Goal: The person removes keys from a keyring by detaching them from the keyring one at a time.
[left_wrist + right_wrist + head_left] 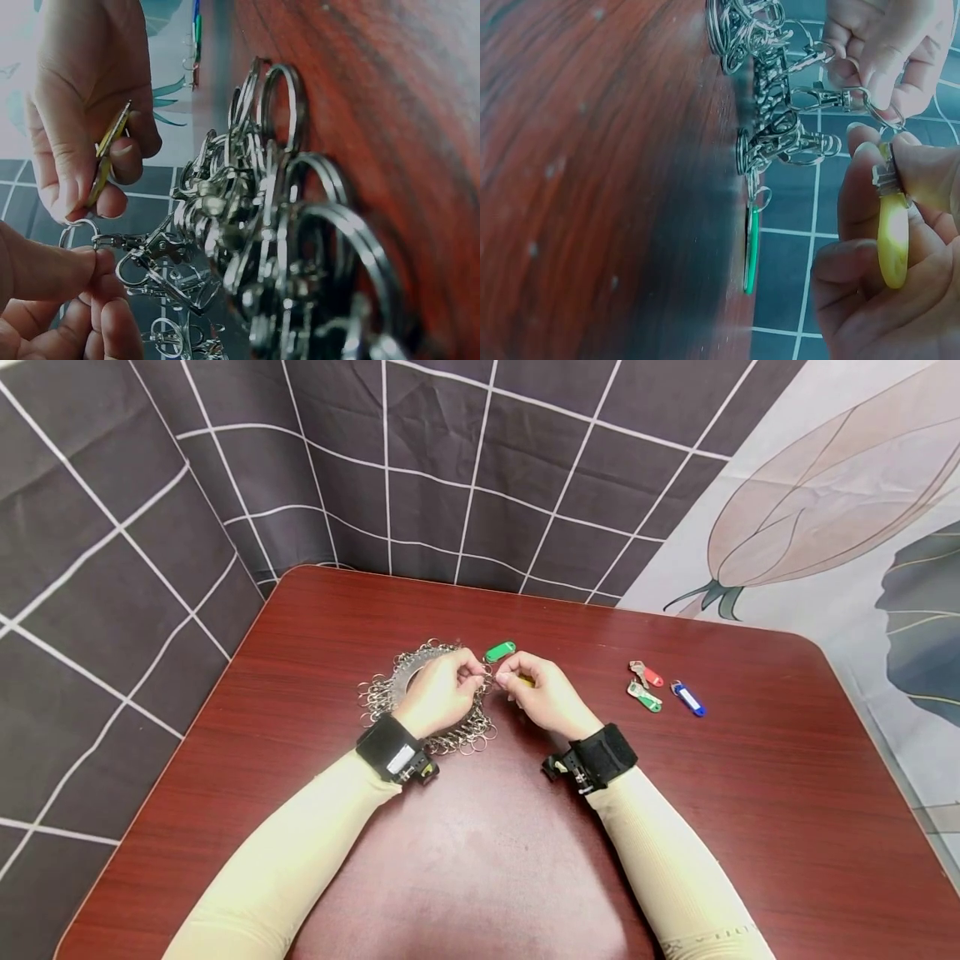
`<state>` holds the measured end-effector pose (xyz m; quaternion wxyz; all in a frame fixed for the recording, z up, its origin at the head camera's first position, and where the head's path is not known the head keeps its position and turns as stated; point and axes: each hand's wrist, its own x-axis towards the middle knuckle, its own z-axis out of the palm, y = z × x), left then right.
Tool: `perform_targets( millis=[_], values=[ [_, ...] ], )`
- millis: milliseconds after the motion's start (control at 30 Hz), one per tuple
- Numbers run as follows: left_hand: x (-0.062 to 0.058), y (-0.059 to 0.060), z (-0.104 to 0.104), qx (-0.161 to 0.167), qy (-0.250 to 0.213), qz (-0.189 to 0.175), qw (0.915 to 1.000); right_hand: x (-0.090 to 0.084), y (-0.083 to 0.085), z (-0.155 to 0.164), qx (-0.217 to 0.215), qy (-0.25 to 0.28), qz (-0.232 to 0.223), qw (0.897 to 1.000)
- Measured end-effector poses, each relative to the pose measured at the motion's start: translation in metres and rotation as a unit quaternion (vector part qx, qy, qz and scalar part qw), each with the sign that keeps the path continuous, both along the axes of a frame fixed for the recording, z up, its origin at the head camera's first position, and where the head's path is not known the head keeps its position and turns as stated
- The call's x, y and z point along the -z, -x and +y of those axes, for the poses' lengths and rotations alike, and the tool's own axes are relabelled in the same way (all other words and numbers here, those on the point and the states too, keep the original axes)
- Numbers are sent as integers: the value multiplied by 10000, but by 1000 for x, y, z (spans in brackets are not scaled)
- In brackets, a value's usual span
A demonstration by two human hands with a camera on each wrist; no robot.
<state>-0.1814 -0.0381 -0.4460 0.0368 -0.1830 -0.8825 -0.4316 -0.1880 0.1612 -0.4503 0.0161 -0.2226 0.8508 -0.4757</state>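
My left hand (442, 695) grasps: thumb and fingers pinch a split ring (79, 223) joined to a swivel clasp (829, 98). The clasp extends from this pinch toward the bundle of clasps and rings (465, 739). The bundle surrounds a flat grey hoop (408, 668), which lies under and to the left of my left hand.

My right hand (551, 697) grasps a yellow key tag (894, 247). Its metal fitting (887, 180) sits between my thumb and fingertips, directed at the split ring; the tag body lies back along my curled fingers. The two hands face each other, fingertips just beside one another, with the split ring in between. Whether my right fingertips touch the ring I cannot tell.

Just beyond the grip, between both hands, a near green tag (500, 652) lies at the edge of the bundle. Well to the right of my right hand lie three further units: a red tag (654, 677) with metal keys, a far green tag (651, 706) with keys on the body side of it, and a blue tag (688, 698) outermost. All rest on the reddish-brown table (480, 860) below my hands.
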Motion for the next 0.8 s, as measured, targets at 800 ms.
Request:
perform_targets(
  millis=[800],
  values=[
    [-4,-3,6,361,442,347,9978,-5,0,3,132,-172,156,9996]
  ],
)
